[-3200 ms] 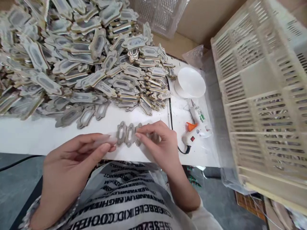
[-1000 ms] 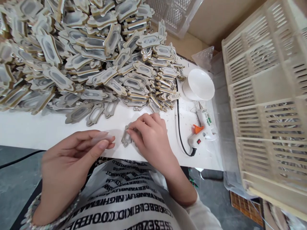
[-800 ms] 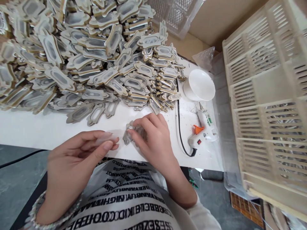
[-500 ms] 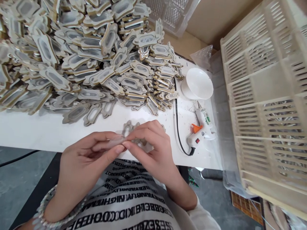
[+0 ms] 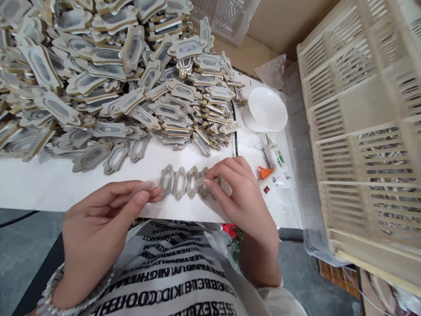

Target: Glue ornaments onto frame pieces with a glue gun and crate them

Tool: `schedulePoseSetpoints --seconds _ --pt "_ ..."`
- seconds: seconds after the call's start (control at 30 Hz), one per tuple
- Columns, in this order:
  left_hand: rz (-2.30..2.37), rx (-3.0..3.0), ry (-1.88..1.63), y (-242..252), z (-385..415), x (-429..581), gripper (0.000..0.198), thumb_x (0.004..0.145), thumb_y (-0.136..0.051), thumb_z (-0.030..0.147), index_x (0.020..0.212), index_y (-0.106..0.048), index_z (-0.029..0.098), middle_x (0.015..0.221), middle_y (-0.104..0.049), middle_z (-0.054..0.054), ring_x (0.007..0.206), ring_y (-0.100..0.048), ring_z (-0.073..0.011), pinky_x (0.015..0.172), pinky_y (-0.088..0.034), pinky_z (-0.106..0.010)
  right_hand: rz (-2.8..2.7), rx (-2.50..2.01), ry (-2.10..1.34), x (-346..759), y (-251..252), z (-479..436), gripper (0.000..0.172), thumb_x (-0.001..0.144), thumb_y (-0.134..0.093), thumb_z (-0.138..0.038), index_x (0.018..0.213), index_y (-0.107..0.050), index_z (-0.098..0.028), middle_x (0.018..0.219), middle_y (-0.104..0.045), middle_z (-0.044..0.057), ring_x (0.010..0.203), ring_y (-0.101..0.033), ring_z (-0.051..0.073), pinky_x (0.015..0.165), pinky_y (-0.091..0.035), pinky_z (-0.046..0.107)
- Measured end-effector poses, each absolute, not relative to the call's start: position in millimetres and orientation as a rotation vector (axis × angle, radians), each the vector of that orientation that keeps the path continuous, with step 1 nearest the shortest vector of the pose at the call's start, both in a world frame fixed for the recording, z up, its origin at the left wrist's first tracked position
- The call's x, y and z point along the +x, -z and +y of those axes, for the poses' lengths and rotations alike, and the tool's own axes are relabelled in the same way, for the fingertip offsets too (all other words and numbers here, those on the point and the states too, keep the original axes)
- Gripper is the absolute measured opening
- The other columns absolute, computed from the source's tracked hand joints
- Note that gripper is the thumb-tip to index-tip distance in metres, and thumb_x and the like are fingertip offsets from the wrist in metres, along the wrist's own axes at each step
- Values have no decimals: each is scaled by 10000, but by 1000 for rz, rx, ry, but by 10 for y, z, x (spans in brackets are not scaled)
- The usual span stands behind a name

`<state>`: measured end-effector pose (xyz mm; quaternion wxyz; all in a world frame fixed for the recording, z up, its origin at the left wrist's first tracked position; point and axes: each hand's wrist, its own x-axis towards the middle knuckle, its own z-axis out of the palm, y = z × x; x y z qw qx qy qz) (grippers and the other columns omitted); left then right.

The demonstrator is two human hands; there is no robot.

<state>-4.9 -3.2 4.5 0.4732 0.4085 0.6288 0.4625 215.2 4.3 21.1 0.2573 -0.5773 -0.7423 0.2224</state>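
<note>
Several small metal label frames (image 5: 180, 171), ornate in outline with oval openings, lie side by side in a row near the table's front edge. My right hand (image 5: 238, 188) is over the right end of the row, thumb and forefinger pinching a thin translucent plastic piece (image 5: 200, 181) above the frames. Left of the row, my left hand (image 5: 105, 215) holds thin translucent plastic pieces (image 5: 144, 186) between thumb and fingers; how many cannot be made out. My right hand and forearm partly hide the row's right end.
A large heap of similar frames (image 5: 116, 105) fills the back left of the white table. On the right stand a white bowl (image 5: 265, 109) and a white glue gun (image 5: 278, 164) with its black cable (image 5: 236, 140). A cream slatted crate (image 5: 360, 103) borders the right side.
My hands were together, fingertips meeting over the plastic pieces. They have separated: my right hand moved right over the row with one piece, and my left drew slightly left.
</note>
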Motion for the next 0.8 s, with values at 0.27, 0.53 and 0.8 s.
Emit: schedulePoseSetpoints --seconds 0.27,0.53,0.8 --pt "1547 1051 -1140 -52 -38 -50 106 747 -819 335 833 -783 285 769 -806 25 679 -780 -144 730 -630 -151 -2161 -1616 -740 2103 -173 143 136 968 -628 -175 839 -667 -195 866 -672 30 861 -521 226 801 -394 380" --pt "1466 1000 -1146 -42 -13 -21 124 743 -856 335 842 -791 299 757 -803 36 624 -765 -127 686 -608 -111 -2102 -1690 -549 2044 -111 176 157 903 -771 -267 812 -665 -196 821 -649 19 807 -511 211 725 -369 349" --pt "1253 1207 -1063 -10 -21 20 97 815 -812 310 873 -799 386 754 -795 95 634 -763 -100 671 -590 -82 -1745 -1226 -748 1782 -182 -1 27 978 -693 -202 959 -683 -217 914 -713 -17 887 -626 136 817 -498 292"
